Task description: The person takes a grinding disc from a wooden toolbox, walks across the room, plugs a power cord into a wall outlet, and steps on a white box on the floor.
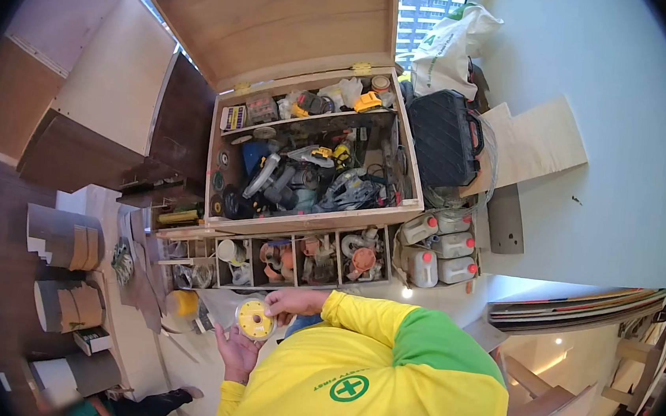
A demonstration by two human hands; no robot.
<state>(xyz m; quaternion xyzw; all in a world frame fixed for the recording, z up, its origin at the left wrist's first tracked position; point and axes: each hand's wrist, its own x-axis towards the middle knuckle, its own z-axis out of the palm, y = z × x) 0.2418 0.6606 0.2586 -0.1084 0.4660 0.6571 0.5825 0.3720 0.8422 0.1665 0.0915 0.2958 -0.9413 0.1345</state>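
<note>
A round yellow disc (257, 319) with a dark centre hole and a pale rim is at the lower middle. My right hand (293, 304) pinches its upper right edge between thumb and fingers. Just below the disc, my left hand (238, 355) is palm up with its fingers apart, close to the lower rim; whether it touches the rim is hard to tell. Beyond the hands stands an open wooden chest (308, 223) full of power tools. Its front row of compartments (294, 262) holds orange and grey parts.
White jugs with red caps (455, 246) and a black case (440, 142) stand right of the chest. A yellow round container (182, 303) is left of the disc. Another person's leg and foot (165, 405) show at the lower left. Stacked sheets (577, 311) lie at right.
</note>
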